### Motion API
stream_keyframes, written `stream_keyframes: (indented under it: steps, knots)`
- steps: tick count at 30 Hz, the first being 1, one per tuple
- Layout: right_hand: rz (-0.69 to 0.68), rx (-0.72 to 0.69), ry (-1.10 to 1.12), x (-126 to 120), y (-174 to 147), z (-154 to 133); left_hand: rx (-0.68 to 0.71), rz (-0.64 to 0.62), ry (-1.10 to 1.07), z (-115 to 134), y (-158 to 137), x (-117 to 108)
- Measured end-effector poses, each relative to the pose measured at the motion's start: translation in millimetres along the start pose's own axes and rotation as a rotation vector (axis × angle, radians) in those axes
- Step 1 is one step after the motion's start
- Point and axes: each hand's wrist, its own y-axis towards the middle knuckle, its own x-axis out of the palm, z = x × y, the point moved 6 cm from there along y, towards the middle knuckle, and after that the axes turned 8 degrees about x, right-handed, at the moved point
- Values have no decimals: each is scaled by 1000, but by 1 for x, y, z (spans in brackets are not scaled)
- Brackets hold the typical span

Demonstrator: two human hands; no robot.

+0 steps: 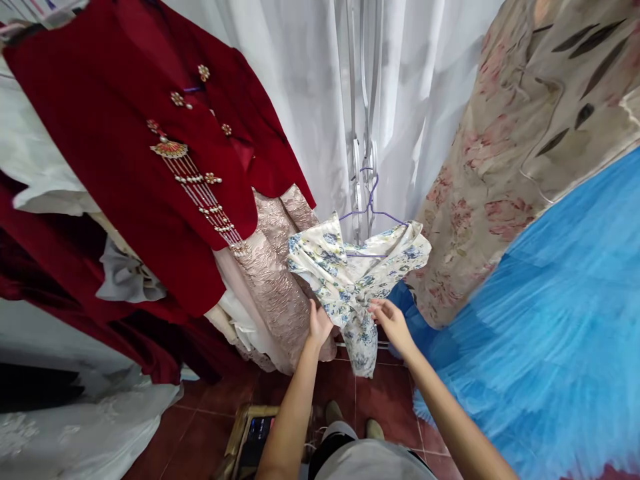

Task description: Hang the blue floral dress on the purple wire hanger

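Note:
A white dress with blue flowers (327, 283) hangs in front of me on a thin purple hanger (373, 200). Its neckline is a wide V, and the cloth gathers at the waist. My left hand (320, 323) is closed on the dress's left edge, thumb pointing up. At the right side of the waist, the curled fingers of my right hand (391, 323) pinch the fabric. The fingertips of both hands are partly hidden by the cloth.
On the left hang a dark red jacket (125, 133) with beaded ornaments and a pink brocade garment (275, 267). To the right are a beige floral garment (480, 200) and a blue tulle skirt (550, 333). White curtains (300, 80) hang behind; a wooden stool (235, 433) stands on red tiles.

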Motion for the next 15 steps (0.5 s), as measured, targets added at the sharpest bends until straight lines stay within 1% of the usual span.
stream_keyframes:
  steps: [2,5,8,10,12,13,14,15]
  knots:
    - [45,-24,-78,0,27,-2,49,98,89,0,8,-11]
    - [9,-50,-120,16,52,-10,114,231,289,3,12,-22]
    - [15,-66,-123,26,60,-18,171,340,384,8,5,-29]
    - [9,-67,-102,28,60,-20,242,461,424,14,-6,-38]
    - [-11,-52,-60,30,54,-19,388,632,483,22,-22,-44]
    - [-23,-38,-32,32,49,-18,484,698,533,25,-31,-43]
    - [-34,-19,-2,34,43,-16,576,714,598,25,-37,-36]
    - [-44,1,28,37,35,-13,647,665,672,23,-39,-25]
